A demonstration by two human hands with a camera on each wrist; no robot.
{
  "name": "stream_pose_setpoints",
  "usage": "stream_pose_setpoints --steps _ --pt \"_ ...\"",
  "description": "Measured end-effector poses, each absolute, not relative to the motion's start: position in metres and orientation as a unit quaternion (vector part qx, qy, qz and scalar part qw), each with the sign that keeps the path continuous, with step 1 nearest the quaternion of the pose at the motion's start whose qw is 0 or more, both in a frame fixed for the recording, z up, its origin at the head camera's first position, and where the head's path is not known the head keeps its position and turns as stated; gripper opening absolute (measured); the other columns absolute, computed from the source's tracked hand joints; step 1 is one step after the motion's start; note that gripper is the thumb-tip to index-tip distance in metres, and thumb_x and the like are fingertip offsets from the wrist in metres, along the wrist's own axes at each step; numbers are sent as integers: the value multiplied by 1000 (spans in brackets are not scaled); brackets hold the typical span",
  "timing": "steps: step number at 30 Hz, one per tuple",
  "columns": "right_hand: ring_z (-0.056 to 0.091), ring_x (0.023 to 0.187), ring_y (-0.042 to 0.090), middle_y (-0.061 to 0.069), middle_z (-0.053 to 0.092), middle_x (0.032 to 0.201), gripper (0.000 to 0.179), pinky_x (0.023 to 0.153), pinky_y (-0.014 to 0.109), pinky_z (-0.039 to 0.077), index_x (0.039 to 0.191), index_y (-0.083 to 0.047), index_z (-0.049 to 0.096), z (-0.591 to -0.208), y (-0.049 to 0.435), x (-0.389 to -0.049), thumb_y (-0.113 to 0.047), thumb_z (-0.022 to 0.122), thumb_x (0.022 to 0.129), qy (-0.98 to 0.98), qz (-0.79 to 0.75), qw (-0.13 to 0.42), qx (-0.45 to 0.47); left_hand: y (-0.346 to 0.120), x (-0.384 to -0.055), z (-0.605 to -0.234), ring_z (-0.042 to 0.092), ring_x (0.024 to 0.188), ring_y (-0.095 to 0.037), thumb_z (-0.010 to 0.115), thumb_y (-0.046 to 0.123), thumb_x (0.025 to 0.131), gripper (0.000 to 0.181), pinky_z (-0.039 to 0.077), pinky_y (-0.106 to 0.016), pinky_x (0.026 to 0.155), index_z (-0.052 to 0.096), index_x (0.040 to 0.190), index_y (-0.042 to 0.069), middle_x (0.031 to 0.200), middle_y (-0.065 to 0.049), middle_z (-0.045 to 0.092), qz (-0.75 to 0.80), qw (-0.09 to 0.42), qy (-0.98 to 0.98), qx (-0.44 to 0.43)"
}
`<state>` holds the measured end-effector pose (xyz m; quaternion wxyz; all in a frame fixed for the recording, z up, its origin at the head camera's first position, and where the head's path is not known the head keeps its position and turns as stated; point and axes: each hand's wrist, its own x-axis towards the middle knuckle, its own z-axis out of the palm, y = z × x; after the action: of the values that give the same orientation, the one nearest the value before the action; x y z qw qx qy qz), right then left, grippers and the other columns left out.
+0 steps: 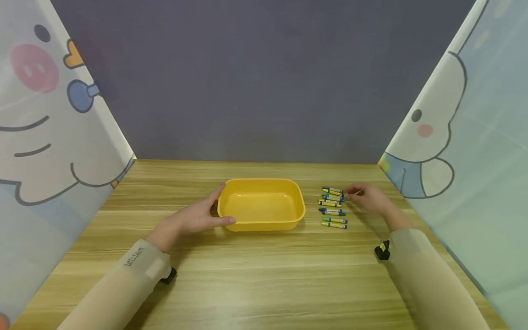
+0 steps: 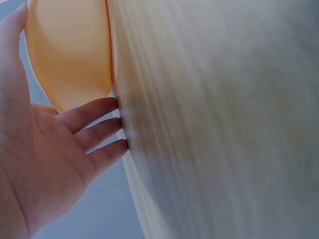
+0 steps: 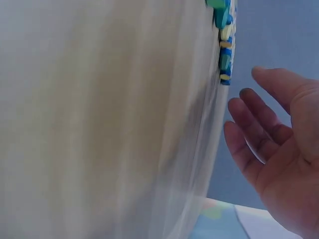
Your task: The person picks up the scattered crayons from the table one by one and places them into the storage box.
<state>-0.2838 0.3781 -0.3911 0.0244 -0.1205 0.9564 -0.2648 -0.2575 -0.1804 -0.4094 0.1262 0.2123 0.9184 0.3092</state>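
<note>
A yellow plastic tub (image 1: 261, 226) sits on the wooden table. My left hand (image 1: 201, 216) holds its left end, with the thumb on the front rim and the index finger around the back corner. In the left wrist view the other fingers (image 2: 102, 133) spread down beside the tub's end. To the right of the tub, several crayons (image 1: 335, 220) in blue and yellow wrappers lie side by side in a column. My right hand (image 1: 367, 197) hovers by the far right end of this column, fingers loosely bent. The right wrist view shows nothing in that palm (image 3: 289, 174).
The wood-grain table (image 1: 255, 275) runs up to a dark grey panel (image 1: 255, 82) at the back. Printed cartoon sheets (image 1: 41, 151) stand along both sides. A small black device (image 1: 382, 251) is at the right sleeve's cuff.
</note>
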Motion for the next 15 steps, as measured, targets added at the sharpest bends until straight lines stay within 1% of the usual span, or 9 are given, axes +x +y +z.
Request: stream_pose_setpoints --steps 5,9,12,15 --pt "69 120 48 29 70 138 36 100 62 57 141 -1 70 -395 380 -303 -21 60 114 958 -266 31 -102 -180 -257 -409 61 143 -36 75 76 91 130 43 -63 123 -3 179 21 158 -20 61 309 123 919 213" --pt "69 121 48 30 71 136 33 103 62 56 137 1 73 -397 380 -315 -19 61 114 958 -266 27 -100 -179 -255 -409 60 145 -39 74 77 92 129 43 -63 123 -1 179 19 160 -22 59 304 123 921 213" --pt "71 113 41 27 75 132 30 98 54 57 133 0 76 -399 380 -323 -18 63 113 959 -263 21 -101 -179 -256 -409 58 147 -41 74 77 92 129 42 -64 124 -1 179 18 163 -23 56 303 122 921 213" --pt "70 98 28 23 78 125 28 85 41 56 131 -2 78 -400 380 -329 -17 66 111 959 -262 29 -100 -179 -257 -409 59 146 -41 75 76 92 129 42 -64 124 -2 179 19 162 -23 57 306 122 920 213"
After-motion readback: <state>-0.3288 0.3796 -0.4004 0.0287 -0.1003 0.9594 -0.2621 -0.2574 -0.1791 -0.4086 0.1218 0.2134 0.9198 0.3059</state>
